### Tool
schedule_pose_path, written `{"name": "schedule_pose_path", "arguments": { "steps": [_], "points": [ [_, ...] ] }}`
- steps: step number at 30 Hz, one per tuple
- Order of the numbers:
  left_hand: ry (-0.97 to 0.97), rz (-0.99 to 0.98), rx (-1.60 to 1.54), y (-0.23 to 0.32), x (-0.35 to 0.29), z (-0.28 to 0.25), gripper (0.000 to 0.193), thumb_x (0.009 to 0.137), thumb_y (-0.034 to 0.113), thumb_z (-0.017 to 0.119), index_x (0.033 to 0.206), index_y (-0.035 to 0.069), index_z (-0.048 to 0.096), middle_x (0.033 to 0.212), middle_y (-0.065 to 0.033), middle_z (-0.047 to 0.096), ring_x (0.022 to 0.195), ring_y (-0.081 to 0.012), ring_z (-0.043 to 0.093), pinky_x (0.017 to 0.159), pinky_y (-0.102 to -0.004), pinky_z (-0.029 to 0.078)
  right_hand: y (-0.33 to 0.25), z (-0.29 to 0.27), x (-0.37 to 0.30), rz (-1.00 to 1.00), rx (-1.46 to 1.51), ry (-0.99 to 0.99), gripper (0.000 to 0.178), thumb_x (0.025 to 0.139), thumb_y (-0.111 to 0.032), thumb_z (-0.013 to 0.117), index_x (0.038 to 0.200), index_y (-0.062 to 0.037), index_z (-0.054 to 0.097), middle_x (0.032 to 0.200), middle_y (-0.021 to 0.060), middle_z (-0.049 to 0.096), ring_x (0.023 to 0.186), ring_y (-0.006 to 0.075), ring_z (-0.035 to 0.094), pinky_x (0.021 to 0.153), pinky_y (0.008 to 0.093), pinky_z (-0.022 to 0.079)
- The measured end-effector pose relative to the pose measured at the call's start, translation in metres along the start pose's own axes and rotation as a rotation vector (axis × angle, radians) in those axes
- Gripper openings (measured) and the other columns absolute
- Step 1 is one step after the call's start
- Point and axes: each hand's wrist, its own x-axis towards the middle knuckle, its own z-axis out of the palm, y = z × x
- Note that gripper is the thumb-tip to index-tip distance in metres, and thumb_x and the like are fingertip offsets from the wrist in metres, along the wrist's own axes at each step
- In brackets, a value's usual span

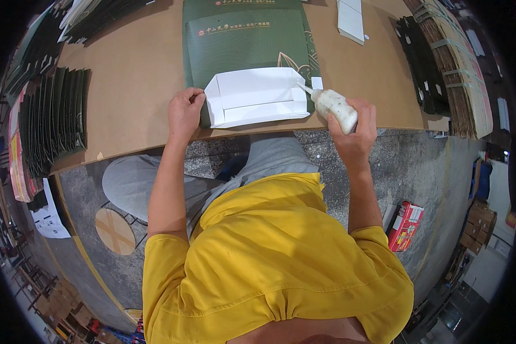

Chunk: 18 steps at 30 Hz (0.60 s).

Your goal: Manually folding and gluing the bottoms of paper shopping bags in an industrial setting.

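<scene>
In front of me at the table's near edge lies a green paper bag [235,49], its bottom folded out to show white inner flaps [249,89]. My left hand [186,112] is closed, thumb and fingers pinching the left corner of those white flaps. Wrapped in my right hand [356,129] is a white squeeze bottle of glue [333,109], smudged on its side. The bottle tilts so that its thin nozzle points to the upper left, with the tip at the right end of the white flaps. More green bags lie beneath this one.
Folded dark green bags stand in a row [54,117] on the left, with more behind. Bundled brown and green stacks [458,74] line the right side. White paper strips [350,22] lie at the back right of the brown tabletop [378,74]. A round stool [114,231] and a red box [406,226] are on the floor.
</scene>
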Motion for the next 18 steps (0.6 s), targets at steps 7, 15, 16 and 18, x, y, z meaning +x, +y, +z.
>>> {"name": "schedule_pose_path", "arguments": {
  "steps": [7,15,16,18],
  "points": [
    [0.041,0.015,-0.063,-0.005,-0.008,0.0,0.012,0.08,0.011,0.064,0.088,0.002,0.066,0.078,-0.0131,0.063,0.072,-0.0255,0.06,0.066,-0.0343,0.048,0.013,-0.016,-0.005,0.742,0.665,0.167,0.041,0.077,-0.015,0.07,0.112,-0.0019,0.054,0.111,0.0109,0.057,0.099,0.0247,0.057,0.082,0.0371,0.047],
    [-0.227,0.286,-0.084,-0.001,-0.032,-0.023,0.028,0.076,0.006,0.065,0.105,0.009,0.062,0.118,-0.0112,0.052,0.11,-0.0287,0.047,0.087,-0.0342,0.044,0.03,-0.018,-0.012,1.092,1.448,0.263,0.04,0.088,-0.025,0.055,0.122,-0.0053,0.051,0.119,0.0104,0.058,0.106,0.0246,0.056,0.066,0.0323,0.046],
    [-0.219,0.272,-0.073,0.0,-0.035,-0.026,0.028,0.076,0.006,0.065,0.105,0.009,0.062,0.118,-0.0112,0.052,0.11,-0.0287,0.047,0.087,-0.0342,0.044,0.027,-0.012,-0.012,0.968,1.337,0.129,0.041,0.087,-0.024,0.056,0.123,-0.0054,0.05,0.119,0.0109,0.057,0.105,0.0242,0.057,0.068,0.0323,0.047],
    [-0.315,0.239,-0.131,0.001,-0.04,-0.03,0.041,0.075,0.006,0.067,0.115,0.013,0.058,0.131,-0.011,0.044,0.12,-0.0313,0.04,0.096,-0.0349,0.042,0.011,-0.002,-0.004,0.792,1.151,-0.118,0.048,0.08,-0.021,0.063,0.123,-0.0047,0.05,0.116,0.0114,0.056,0.1,0.0221,0.059,0.077,0.032,0.049]
  ]
}}
